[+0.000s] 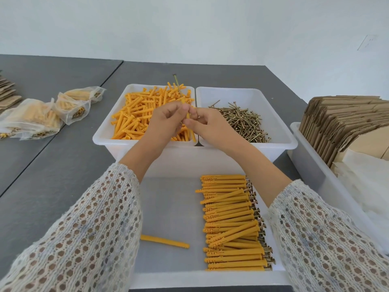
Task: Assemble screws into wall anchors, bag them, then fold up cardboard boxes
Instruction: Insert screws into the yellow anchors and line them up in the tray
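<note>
Grey worktable [63, 165]: above the anchor bin [109, 131], left hand [166, 121] and right hand [207, 127] pinch one anchor [188, 116] with a screw [178, 86] half-inserted; assembly step, next seating it fully.

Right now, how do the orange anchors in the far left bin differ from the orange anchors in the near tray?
The anchors in the far left bin lie loose, heaped and pointing every way; the anchors in the near tray lie in a neat row, roughly parallel. The bin's anchors look empty, while screw heads show at the right ends of the tray's. Both are the same orange plastic and look the same type.
</note>
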Action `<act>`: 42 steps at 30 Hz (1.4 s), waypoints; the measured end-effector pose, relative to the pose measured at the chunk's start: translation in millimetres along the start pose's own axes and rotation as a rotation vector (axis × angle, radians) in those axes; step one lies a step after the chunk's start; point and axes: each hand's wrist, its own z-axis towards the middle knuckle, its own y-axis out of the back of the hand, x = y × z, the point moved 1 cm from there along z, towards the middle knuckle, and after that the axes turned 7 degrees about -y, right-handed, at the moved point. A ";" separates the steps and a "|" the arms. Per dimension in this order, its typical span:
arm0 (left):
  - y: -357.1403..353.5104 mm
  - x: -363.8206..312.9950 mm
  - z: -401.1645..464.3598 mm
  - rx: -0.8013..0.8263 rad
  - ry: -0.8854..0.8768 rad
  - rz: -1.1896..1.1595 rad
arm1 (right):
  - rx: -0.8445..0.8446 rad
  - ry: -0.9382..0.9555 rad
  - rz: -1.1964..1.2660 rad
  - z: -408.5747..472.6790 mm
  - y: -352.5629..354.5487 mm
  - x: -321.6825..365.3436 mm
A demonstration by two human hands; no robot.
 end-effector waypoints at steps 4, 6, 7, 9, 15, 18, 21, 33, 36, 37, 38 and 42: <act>6.3 1.7 4.8 -0.063 0.174 -0.181 | 0.116 -0.098 0.094 -11.5 2.8 12.8; 11.1 1.8 7.0 -0.137 0.255 -0.325 | 0.224 -0.119 0.077 -21.1 2.6 21.5; 12.8 2.1 7.7 -0.158 0.271 -0.368 | 0.307 -0.134 0.034 -26.9 1.5 25.9; 14.4 3.1 7.9 -0.178 0.291 -0.419 | 0.525 -0.170 -0.153 -42.0 -6.4 33.8; 15.7 7.1 8.0 -0.169 0.321 -0.456 | 0.822 -0.124 -0.762 -85.3 -78.5 31.4; 14.3 7.5 8.1 -0.153 0.329 -0.421 | 0.731 0.025 -0.834 -95.0 -105.1 30.5; 13.5 7.7 8.4 -0.155 0.326 -0.402 | 0.762 0.081 -0.786 -106.1 -113.0 34.2; 10.8 6.2 -7.2 -0.174 -0.042 0.612 | 0.887 -0.139 -0.521 -114.9 -45.8 73.7; 23.7 9.6 -10.4 -0.108 0.114 1.100 | 0.561 -0.183 -0.326 -84.5 13.6 71.5; 27.1 11.4 -10.5 -0.063 0.216 1.175 | 0.358 -0.177 -0.351 -71.3 30.9 61.2; 29.1 12.4 -10.8 -0.023 0.314 1.201 | 0.145 -0.186 -0.422 -57.4 45.3 46.8; 31.9 13.1 -8.5 0.048 0.411 1.135 | -0.207 -0.413 -0.719 -13.9 72.3 -26.1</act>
